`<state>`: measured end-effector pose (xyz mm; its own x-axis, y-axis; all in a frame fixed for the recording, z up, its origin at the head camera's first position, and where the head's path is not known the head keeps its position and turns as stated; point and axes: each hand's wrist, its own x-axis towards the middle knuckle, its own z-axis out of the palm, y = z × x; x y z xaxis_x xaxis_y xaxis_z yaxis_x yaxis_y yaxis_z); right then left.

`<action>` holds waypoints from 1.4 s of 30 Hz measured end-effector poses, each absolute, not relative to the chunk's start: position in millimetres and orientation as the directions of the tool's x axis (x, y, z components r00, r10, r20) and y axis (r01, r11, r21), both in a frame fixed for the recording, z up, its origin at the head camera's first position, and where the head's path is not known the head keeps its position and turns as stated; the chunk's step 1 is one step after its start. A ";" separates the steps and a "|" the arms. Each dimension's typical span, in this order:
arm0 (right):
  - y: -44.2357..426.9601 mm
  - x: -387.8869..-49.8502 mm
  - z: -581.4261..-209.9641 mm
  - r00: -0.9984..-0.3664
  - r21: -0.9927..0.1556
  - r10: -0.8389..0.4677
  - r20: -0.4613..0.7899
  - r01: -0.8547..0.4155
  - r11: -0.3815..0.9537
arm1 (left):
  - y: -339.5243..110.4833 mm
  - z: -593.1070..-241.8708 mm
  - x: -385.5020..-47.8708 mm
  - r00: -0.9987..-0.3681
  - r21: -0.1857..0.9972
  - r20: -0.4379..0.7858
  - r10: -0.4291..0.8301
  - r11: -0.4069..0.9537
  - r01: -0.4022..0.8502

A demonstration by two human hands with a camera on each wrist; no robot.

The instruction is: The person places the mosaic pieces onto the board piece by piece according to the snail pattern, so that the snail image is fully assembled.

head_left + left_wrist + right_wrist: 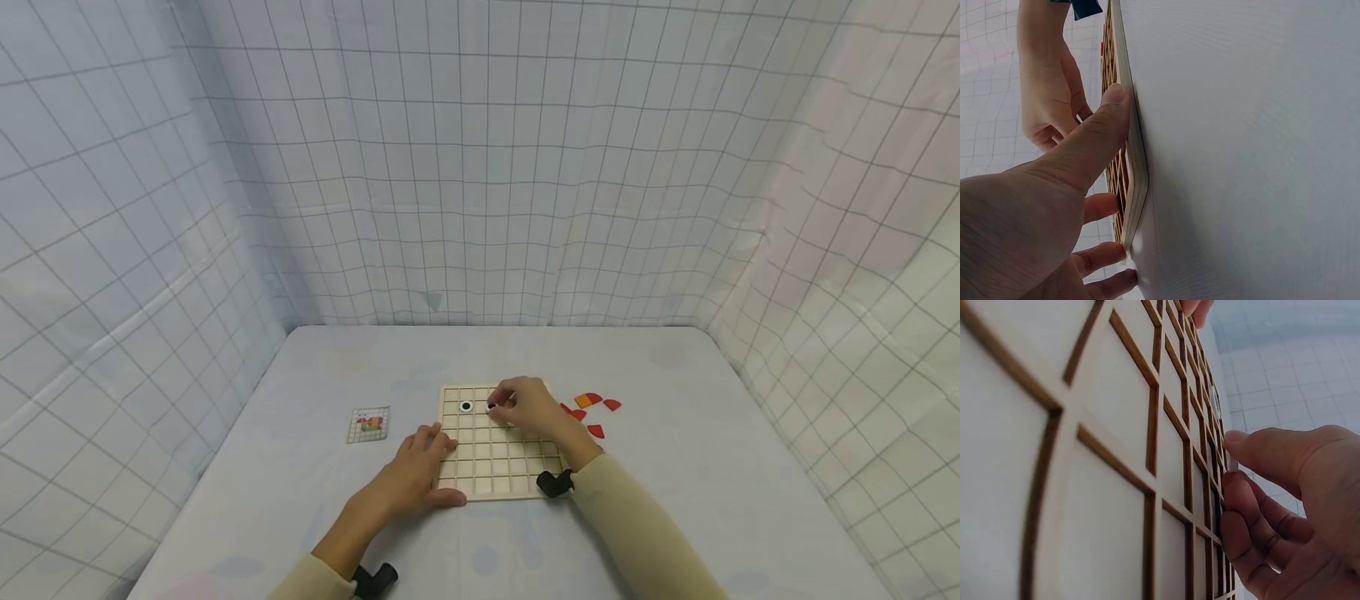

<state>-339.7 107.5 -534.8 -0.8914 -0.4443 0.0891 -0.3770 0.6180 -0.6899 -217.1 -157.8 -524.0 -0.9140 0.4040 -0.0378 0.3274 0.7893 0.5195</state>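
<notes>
A pale wooden grid board (482, 468) lies on the table in the head view. My right hand (529, 406) is over its upper part and pinches a small white tile (492, 407) with a black dot. In the right wrist view the thin edge of that tile (1233, 464) shows between thumb and fingertips, close to the grid. A matching white tile with a black dot (466, 407) sits in a square to the left. My left hand (417, 473) rests spread at the board's lower left, its thumb on the front edge (1139, 164) and its fingers by the left side.
Left of the board lies a small gridded picture card (369, 424). Several red and orange pieces lie to the right, among them a red quarter-round piece (612, 405) and an orange piece (583, 401). Gridded white curtains (480, 208) surround the table's back and sides.
</notes>
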 end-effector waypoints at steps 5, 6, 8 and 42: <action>100.3 -340.8 -534.9 -0.891 -0.678 -0.443 0.096 -0.384 0.627 | -158.0 -522.9 -216.5 -0.913 0.525 -0.034 0.407 0.785 0.330; 99.0 -340.5 -534.4 -0.893 -0.677 -0.440 0.094 -0.382 0.629 | -157.9 -522.5 -216.3 -0.913 0.525 -0.035 0.406 0.785 0.329; 96.8 -340.0 -532.9 -0.895 -0.675 -0.437 0.090 -0.378 0.633 | -157.7 -522.1 -216.3 -0.914 0.524 -0.039 0.405 0.787 0.327; 74.3 -330.5 -521.3 -0.890 -0.657 -0.451 0.066 -0.379 0.652 | -158.2 -526.4 -216.7 -0.918 0.512 -0.047 0.394 0.799 0.317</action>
<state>-330.5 74.3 -521.3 -0.8901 -0.4510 0.0660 -0.3789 0.6516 -0.6572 -216.7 -158.2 -526.4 -0.9179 0.3940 -0.0466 0.3168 0.7986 0.5117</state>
